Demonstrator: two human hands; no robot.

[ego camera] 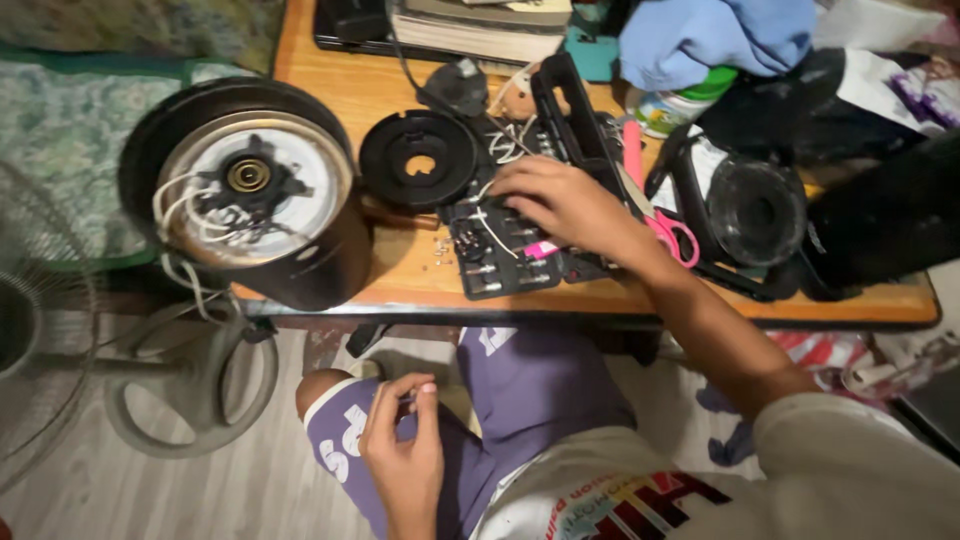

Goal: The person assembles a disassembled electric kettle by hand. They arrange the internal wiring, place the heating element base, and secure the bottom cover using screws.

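One wooden table, cluttered, fills the upper frame above a pale floor with a fan at left. Right hand, fingers spread, rests on one open black bit case at centre, long axis running up-right. Left hand, low centre, pinches something small, perhaps a screw.
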